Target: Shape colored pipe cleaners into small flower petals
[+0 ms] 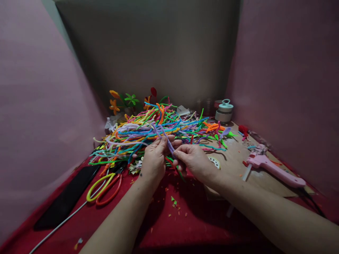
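A purple pipe cleaner [170, 144], bent so that two strands run side by side, is held between both hands in front of the pile. My left hand [155, 155] pinches it between thumb and fingers near its middle. At its lower end the fingertips of my right hand [194, 159] close on it. The two loose ends of the purple strands point up and away from me. Behind the hands lies a large heap of pipe cleaners [137, 132] in many colours.
Scissors [102, 188] with yellow and red handles lie left, beside a black phone-like slab [67, 197] and a white cable [59, 225]. A pink glue gun [275, 169] rests on cardboard [230, 180] at right. Pipe-cleaner flowers [113, 106] stand behind; scraps dot the red cloth [169, 229].
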A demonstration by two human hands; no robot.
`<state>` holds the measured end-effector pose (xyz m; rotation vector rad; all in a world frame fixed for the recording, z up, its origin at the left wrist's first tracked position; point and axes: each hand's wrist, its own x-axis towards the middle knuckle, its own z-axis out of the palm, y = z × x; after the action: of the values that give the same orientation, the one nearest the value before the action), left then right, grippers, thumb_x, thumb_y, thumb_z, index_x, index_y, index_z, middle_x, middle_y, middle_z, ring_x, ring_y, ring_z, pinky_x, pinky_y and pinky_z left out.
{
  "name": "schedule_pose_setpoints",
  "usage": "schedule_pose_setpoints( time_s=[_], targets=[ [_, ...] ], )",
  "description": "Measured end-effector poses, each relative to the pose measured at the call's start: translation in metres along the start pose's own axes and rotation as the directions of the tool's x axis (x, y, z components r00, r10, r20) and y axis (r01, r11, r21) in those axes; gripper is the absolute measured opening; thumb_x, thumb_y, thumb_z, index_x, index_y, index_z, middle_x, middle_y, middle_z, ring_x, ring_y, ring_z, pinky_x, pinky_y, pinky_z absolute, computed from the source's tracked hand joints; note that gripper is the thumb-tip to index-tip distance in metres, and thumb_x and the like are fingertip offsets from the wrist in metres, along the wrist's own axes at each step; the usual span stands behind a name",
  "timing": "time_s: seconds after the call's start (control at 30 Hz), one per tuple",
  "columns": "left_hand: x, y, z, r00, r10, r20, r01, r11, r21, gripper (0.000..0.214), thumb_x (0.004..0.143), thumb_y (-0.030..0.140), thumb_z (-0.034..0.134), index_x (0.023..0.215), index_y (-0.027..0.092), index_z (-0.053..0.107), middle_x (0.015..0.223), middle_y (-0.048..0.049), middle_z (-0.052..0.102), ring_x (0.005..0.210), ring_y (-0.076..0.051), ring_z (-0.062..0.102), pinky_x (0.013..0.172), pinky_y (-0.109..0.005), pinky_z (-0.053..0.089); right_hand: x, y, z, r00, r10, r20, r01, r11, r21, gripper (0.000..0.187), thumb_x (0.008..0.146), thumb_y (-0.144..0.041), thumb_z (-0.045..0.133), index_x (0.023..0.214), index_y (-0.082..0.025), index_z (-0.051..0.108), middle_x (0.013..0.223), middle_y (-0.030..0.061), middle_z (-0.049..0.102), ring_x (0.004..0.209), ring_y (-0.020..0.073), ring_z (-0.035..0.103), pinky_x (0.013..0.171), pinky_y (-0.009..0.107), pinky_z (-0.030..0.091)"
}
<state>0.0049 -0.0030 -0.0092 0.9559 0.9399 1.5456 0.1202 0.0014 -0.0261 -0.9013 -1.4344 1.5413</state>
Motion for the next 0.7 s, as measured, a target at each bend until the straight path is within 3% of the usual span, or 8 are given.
schedule_pose_setpoints(
  time_s=[0.2,0.33,0.53,0.7],
  targets=[
    [0.0034,-0.0024,-0.0016,1.0,0.004,-0.005,-0.005,1.0,-0.026,0.025,0.073,0.035,0.063,0.08,0.011,0.06,0.071,-0.0087,0.07,0.064,-0.019,0.066,0.054,-0.026,0.05,0.0,-0.0027,0.0008,0.999,0.033,0.034,-0.034,0.999,0.004,0.023,0.079,-0.025,0.053,0.058,-0.014,0.051,0.048,-0.0026,0.055,0.029,0.0045,0.042,0.028,0.016,0.033],
    [0.0028,-0.0015,-0.0019,0.999,0.043,0.0,-0.043,0.999,-0.026,0.021,0.075,0.034,0.061,0.075,0.013,0.059,0.07,-0.0074,0.07,0.062,-0.017,0.066,0.051,-0.023,0.049,0.0004,-0.0026,0.0006,0.989,0.097,0.111,-0.118,0.973,0.199,0.02,0.08,-0.023,0.052,0.064,-0.012,0.054,0.054,0.0008,0.06,0.035,0.0067,0.049,0.034,0.018,0.041],
    [-0.0032,0.0054,0.0015,0.999,-0.015,-0.048,0.014,1.0,-0.005,0.019,0.078,0.034,0.057,0.078,0.015,0.057,0.071,-0.0055,0.071,0.051,-0.014,0.063,0.04,-0.021,0.045,0.0017,-0.0016,-0.0014,0.906,0.178,0.384,-0.378,0.746,0.548,0.017,0.085,-0.016,0.044,0.081,-0.007,0.058,0.063,0.0067,0.063,0.049,0.0096,0.057,0.05,0.021,0.049],
    [-0.0017,0.0021,0.0012,0.999,0.031,-0.013,-0.032,0.996,-0.084,0.021,0.076,0.036,0.06,0.077,0.015,0.058,0.07,-0.0063,0.071,0.062,-0.017,0.066,0.048,-0.023,0.05,0.0041,-0.0001,-0.0009,0.908,0.213,0.362,-0.41,0.635,0.655,0.012,0.084,-0.008,0.045,0.082,-0.01,0.057,0.061,0.0028,0.058,0.05,0.0071,0.054,0.05,0.017,0.048]
  ],
)
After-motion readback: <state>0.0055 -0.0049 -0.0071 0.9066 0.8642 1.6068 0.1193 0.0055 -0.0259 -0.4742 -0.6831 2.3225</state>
